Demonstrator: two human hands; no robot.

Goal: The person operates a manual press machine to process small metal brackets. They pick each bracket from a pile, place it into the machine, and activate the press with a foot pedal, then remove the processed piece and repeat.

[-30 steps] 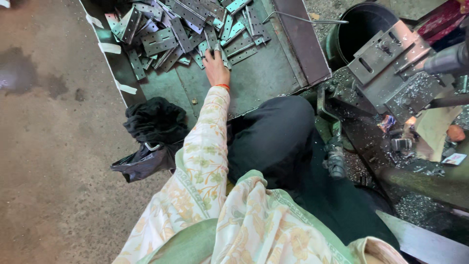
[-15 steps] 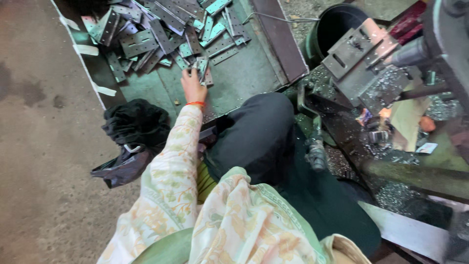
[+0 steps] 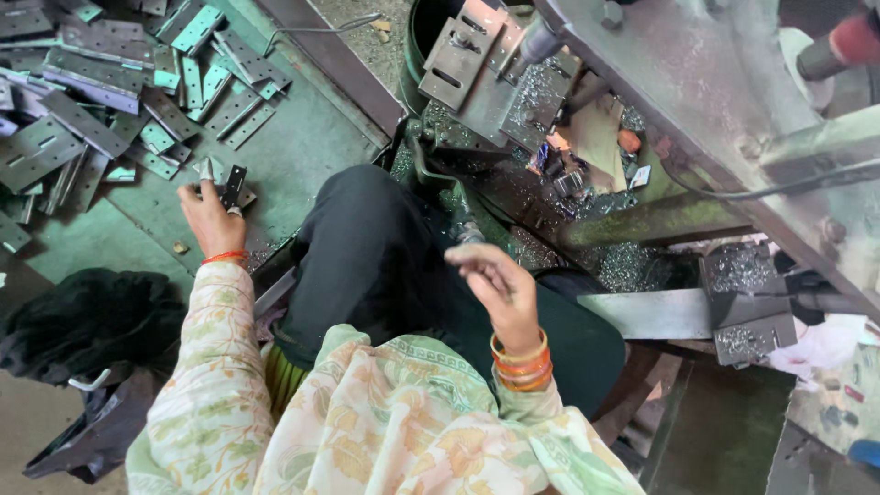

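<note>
My left hand (image 3: pixel 213 220) reaches out to the left over a green metal tray (image 3: pixel 302 156) and is closed on a small dark slotted metal plate (image 3: pixel 233 186) at the near edge of a pile of similar grey and green-tinted plates (image 3: pixel 101 101). An orange bangle sits on that wrist. My right hand (image 3: pixel 495 289) hovers above my lap in dark trousers, fingers loosely curled and apart, with nothing in it. Orange bangles circle the right wrist too.
A machine with a slotted steel clamp plate (image 3: pixel 477 73) stands ahead on the right, with metal shavings (image 3: pixel 623 266) strewn below it. A dark bucket (image 3: pixel 422 37) is behind it. A black cloth bundle (image 3: pixel 87 321) lies on the floor at my left.
The view has swung right toward the machine. My left hand has drawn back from the pile with a plate in it, and my right hand has come into view.
</note>
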